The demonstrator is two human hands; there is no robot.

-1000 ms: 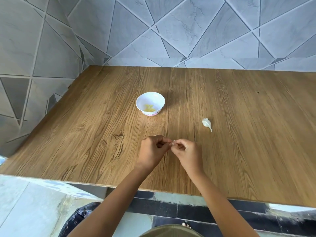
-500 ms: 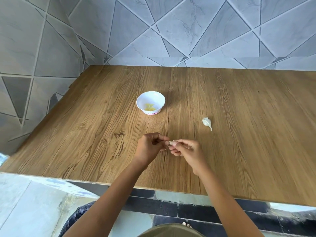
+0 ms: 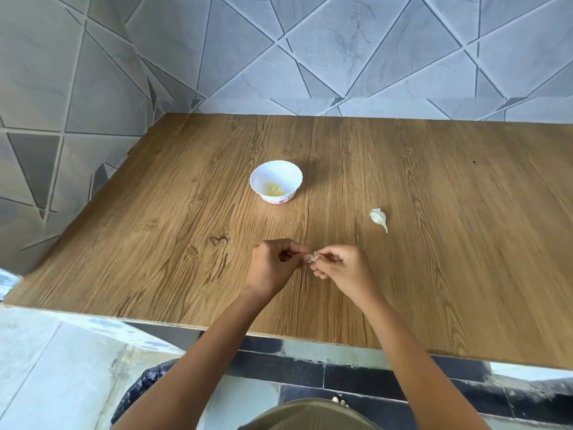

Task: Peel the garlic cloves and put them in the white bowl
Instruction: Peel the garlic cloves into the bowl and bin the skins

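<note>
Light, papery clove (image 3: pixel 312 257) pinched between left hand (image 3: pixel 273 265) and right hand (image 3: pixel 341 268), probably slippery when bare; best held by its ends.

Head view, downward over table (image 3: pixel 434 243)

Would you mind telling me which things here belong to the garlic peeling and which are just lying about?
Job: clove pinched between left hand and right hand; unpeeled garlic on the table; white bowl holding peeled cloves.
Lying about: dark bag below the table.
</note>
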